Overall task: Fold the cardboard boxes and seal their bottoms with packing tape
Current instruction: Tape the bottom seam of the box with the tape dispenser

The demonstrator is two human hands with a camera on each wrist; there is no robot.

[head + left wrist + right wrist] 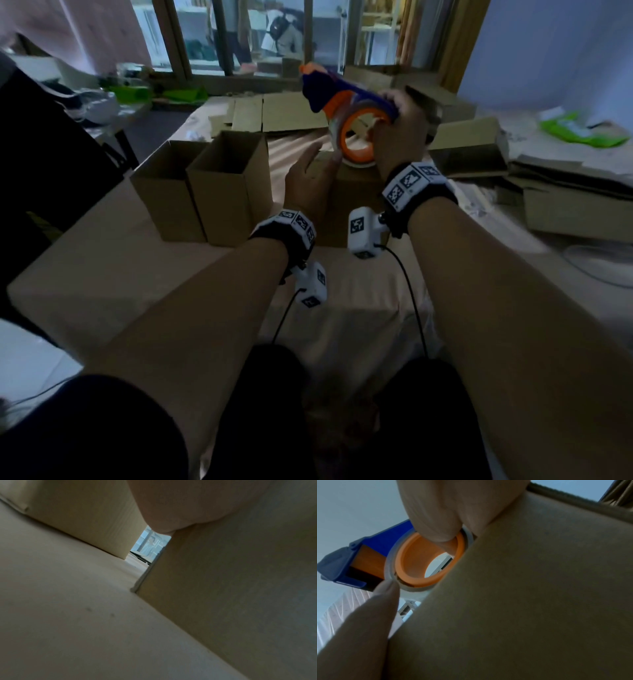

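Observation:
A blue and orange tape dispenser (pixel 342 102) is held in my right hand (pixel 400 133) over the top of a brown cardboard box (pixel 356 195) in the middle of the table. In the right wrist view my right hand (pixel 445 507) hooks a digit through the orange core (pixel 412 555) of the tape roll. My left hand (pixel 308 178) lies with straight fingers against the box's left top edge. One left fingertip (pixel 385 595) touches the rim of the tape roll. The left wrist view shows only this box's side (pixel 240 588) and my palm (pixel 171 507).
Two upright open-topped boxes (pixel 168 192) (pixel 229 185) stand just left of my left hand. Flat cardboard sheets (pixel 281 109) lie at the back. More boxes (pixel 472 150) (pixel 575 209) pile up on the right. A dark chair (pixel 51 154) stands at the left edge.

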